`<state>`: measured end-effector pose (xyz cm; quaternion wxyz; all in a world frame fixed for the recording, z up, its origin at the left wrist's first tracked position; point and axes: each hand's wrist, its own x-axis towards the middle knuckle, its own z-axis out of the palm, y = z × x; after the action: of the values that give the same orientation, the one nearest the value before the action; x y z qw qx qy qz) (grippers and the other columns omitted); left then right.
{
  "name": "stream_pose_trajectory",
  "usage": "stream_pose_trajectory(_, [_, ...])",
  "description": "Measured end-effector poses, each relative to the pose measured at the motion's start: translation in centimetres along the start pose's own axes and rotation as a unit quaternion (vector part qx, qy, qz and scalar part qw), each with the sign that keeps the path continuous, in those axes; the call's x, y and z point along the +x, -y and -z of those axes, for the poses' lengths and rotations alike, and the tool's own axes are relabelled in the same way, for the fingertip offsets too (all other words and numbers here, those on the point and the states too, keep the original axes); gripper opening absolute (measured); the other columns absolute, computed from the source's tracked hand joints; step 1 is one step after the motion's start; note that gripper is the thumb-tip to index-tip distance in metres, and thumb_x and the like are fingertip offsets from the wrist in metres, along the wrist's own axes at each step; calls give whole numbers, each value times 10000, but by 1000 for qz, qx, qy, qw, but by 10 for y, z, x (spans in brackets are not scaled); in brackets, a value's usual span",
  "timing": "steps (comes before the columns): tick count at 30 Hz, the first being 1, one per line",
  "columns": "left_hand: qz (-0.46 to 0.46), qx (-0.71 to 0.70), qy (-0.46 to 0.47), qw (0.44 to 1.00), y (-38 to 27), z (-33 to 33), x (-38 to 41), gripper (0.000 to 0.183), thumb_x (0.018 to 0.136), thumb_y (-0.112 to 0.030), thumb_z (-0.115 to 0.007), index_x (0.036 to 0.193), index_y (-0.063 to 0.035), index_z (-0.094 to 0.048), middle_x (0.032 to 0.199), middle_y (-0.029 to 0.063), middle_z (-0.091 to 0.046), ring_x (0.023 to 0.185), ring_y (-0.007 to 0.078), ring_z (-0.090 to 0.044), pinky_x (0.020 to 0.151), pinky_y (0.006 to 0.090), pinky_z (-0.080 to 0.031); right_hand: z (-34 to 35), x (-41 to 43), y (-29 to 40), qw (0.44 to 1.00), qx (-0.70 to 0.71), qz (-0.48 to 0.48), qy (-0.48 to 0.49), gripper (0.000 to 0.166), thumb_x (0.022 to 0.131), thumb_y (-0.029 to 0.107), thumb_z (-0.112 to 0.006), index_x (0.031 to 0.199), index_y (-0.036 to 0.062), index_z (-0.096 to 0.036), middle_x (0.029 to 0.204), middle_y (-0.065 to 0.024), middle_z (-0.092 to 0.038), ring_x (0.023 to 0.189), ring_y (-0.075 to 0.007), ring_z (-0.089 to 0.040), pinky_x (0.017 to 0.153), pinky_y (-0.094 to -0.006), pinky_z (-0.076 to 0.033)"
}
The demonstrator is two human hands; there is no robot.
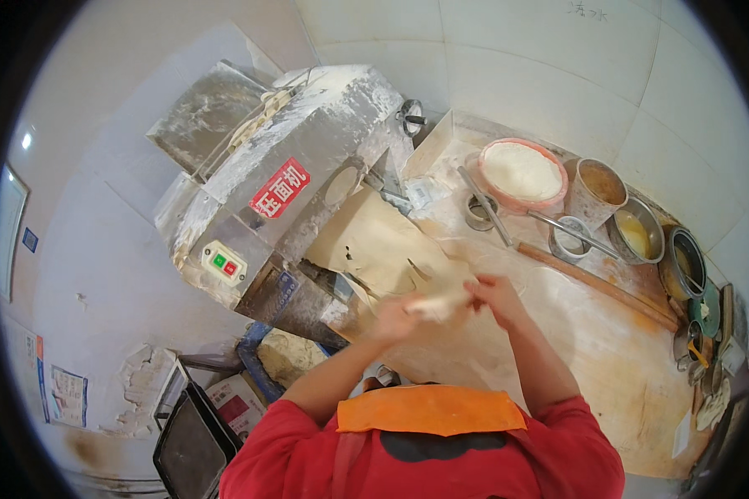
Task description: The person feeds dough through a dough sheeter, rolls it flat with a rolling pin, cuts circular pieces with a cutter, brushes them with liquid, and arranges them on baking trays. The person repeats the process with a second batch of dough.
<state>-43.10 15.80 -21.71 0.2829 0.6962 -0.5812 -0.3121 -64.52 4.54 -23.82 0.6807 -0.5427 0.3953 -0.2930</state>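
Note:
A wide pale dough sheet (pixel 381 243) comes out of the dough sheeter (pixel 324 150) and reaches down to my hands over the worktable. It has a few torn holes. My left hand (pixel 398 319) grips the near edge of the sheet at its left side. At the right side of that edge, my right hand (pixel 494 300) pinches the dough between thumb and fingers. The stretch of dough between the hands is blurred and looks bunched. On the machine's front sits a switch box (pixel 223 262) with a green and a red button.
A long wooden rolling pin (pixel 599 287) lies right of my hands on the worktable (pixel 574 374). Behind it stand a red-rimmed flour basin (pixel 524 171), a bucket (pixel 599 184) and metal pots (pixel 638 231). Two metal rods (pixel 484 206) rest nearby. A blue tub of dough (pixel 290 358) is below left.

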Motion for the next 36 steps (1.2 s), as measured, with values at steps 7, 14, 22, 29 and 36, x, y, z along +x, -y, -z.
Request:
stream_pose_trajectory(7, [32, 41, -298, 953, 87, 51, 43, 580, 778, -248, -695, 1275, -9, -513, 1212, 207, -582, 1132, 326, -563, 959, 379, -434, -44, 193, -56, 898, -416, -47, -138, 788, 706, 502, -731, 1280, 4, -520, 951, -174, -682, 787, -249, -661, 747, -388, -515])
stream_pose_trajectory(14, [-119, 336, -218, 909, 144, 5, 41, 473, 761, -260, -668, 1185, -69, -579, 1238, 207, -553, 1151, 333, -537, 931, 415, -442, -109, 158, -104, 981, -68, 55, -172, 503, 693, 180, -728, 1138, 19, -557, 806, -111, -640, 645, -185, -614, 541, -307, -507])
stream_pose_trajectory(22, [-239, 93, 68, 964, 53, -40, 10, 231, 782, -211, -627, 981, -93, -640, 737, 179, -623, 672, 345, -615, 592, 416, -484, 16, -9, -51, 958, 130, -13, -256, 421, 713, 27, -667, 1119, 10, -559, 823, -68, -613, 632, -142, -583, 501, -268, -478])
stream_pose_trajectory(29, [322, -197, -42, 925, 60, 4, 14, 423, 822, -259, -699, 1122, 20, -595, 907, 74, -677, 821, 171, -636, 716, 310, -513, 1, 23, 58, 977, 170, 108, -66, 612, 778, 101, -666, 1333, 1, -428, 1022, -142, -632, 829, -206, -644, 688, -299, -523])
stream_pose_trajectory(36, [0, 71, -226, 972, 72, 7, -2, 800, 770, -323, -729, 1374, 47, -356, 1335, 230, -445, 1212, 312, -468, 965, 402, -421, -31, 148, -48, 885, -409, -111, -192, 783, 683, 412, -777, 1285, 5, -483, 1182, -175, -595, 946, -281, -638, 810, -355, -518])
